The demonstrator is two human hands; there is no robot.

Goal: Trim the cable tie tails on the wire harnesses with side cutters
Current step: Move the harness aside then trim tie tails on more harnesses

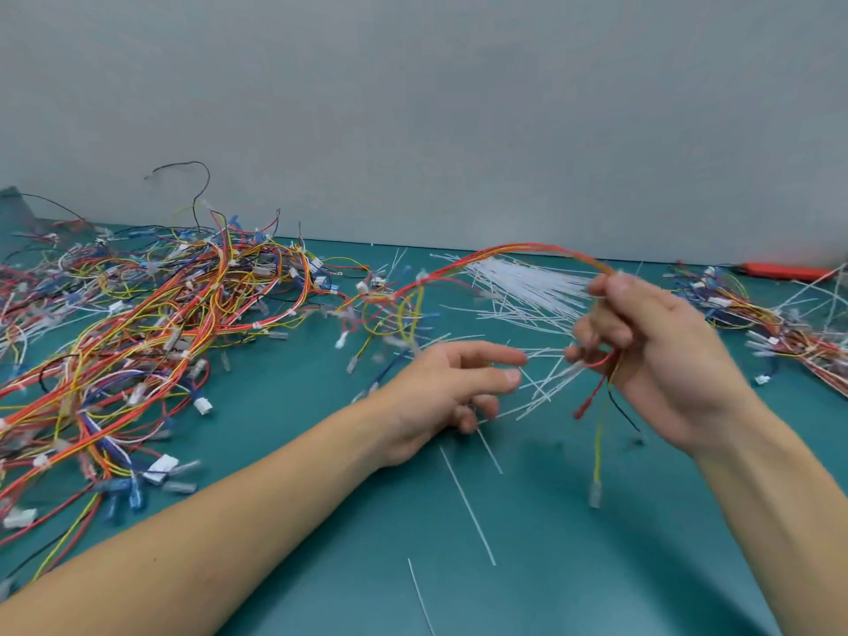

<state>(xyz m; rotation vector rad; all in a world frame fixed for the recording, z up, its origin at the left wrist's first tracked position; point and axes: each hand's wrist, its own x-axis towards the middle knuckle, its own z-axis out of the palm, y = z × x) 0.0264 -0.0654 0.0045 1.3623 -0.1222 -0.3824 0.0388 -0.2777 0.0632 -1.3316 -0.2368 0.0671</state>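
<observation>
Spreading across nearly the whole lower view, the teal tabletop (550, 566) runs back to a plain grey wall (413, 107). No bin or tray shows; everything lies loose on the bare surface.

The large pile of wire harnesses (137, 342) covers the left side, a tangle of red, orange, yellow, blue and black wires with white connectors and small white ties around the bundles. A smaller pile of harnesses (789, 332) lies at the right edge, well apart from the first. Between them, near the wall, sits a fanned bunch of white cable ties (527, 280), with more loose white ties scattered in front of it and two long ones lying nearer the person.

One lifted harness (504, 252) arches from the edge of the large pile up to the right hand (661, 351), whose grip is curled round its red and orange wires; the ends, red, yellow and black, hang below the palm, the yellow one ending in a blurred clear connector just above the tabletop.

The left hand (440, 397) hovers low over the scattered ties, its grip loosely spread and holding nothing, fingertips close to the right hand's.

The red-handled tool (780, 269), probably the side cutters, lies by the wall at far right, untouched.
</observation>
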